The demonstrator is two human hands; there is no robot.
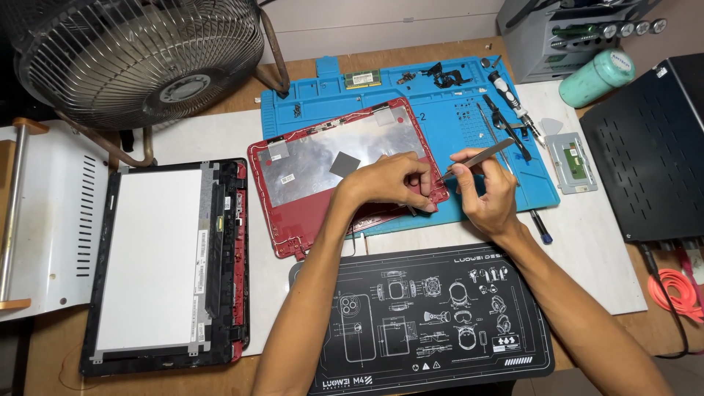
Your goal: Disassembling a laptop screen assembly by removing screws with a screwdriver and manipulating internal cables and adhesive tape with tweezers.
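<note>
Our right hand (488, 192) pinched tweezers (480, 156) whose tips slanted down-left to the red lid's (315, 176) right edge, where our left hand (392, 182) pressed, fingers curled

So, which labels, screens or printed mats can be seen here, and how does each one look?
Display panel: left, flat white rectangle in a black frame.
Sticker strip: on the panel's right edge, narrow, white.
Printed mat: front centre, black with white line drawings.
Small label: on the red laptop lid, white.
</note>
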